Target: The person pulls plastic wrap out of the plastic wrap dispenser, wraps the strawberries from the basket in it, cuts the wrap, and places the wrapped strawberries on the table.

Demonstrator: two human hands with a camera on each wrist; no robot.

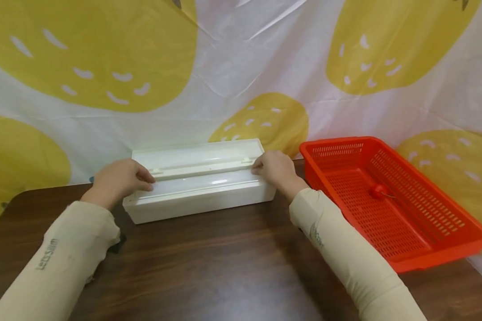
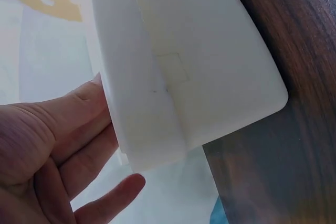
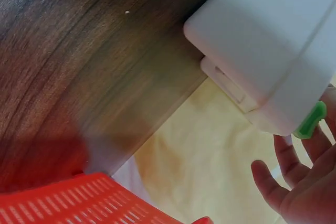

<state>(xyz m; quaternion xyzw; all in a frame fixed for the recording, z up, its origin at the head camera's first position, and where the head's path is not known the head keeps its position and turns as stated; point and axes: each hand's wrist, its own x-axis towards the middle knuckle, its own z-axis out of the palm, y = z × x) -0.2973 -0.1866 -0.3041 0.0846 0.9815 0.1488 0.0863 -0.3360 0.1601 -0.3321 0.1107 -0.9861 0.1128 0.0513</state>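
Observation:
A long white plastic wrap dispenser box (image 1: 202,203) lies on the table with its hinged lid (image 1: 197,155) tipped back. Shiny translucent plastic wrap (image 1: 209,181) spans the box opening between both hands. At the left end, my left hand (image 1: 122,180) pinches the wrap between thumb and fingers. My right hand (image 1: 279,169) does the same at the right end, its fingertips right at the box's inner edge. In the right wrist view, a small green piece (image 3: 311,120) shows between the fingers and the box corner. The left wrist view shows the box's end face (image 2: 220,72), which hides some fingertips.
To the right stands a red slotted basket (image 1: 333,187), holding a small round red item (image 1: 379,191) with a thin stem. Behind the brown wooden table (image 1: 209,267) hangs a white cloth (image 1: 241,53) with yellow fruit prints. Something dark (image 1: 118,244) sits under the left wrist.

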